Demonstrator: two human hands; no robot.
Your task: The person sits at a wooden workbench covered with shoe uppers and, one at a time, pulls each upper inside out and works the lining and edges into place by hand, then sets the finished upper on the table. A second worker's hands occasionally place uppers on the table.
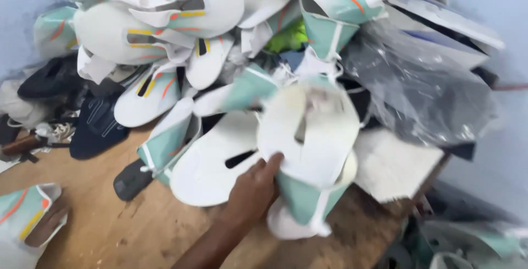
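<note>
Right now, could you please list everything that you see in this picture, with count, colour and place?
shoe uppers: too many to count, white and mint green with orange and yellow stripes, piled along the back of the table
held shoe upper: one, white and mint green, centre, blurred
plastic bag: one, clear, right of the pile
dark shoe pieces: a few, navy or black, left side
black handle: one, in front of the pile
board: one, white, at the right edge of the table
table: one, brown wood, under everything
loose shoe upper: one, mint green and white, bottom left corner
hand: one, fingers gripping the lower left edge of the held shoe upper; which hand it is, I cannot tell
</note>
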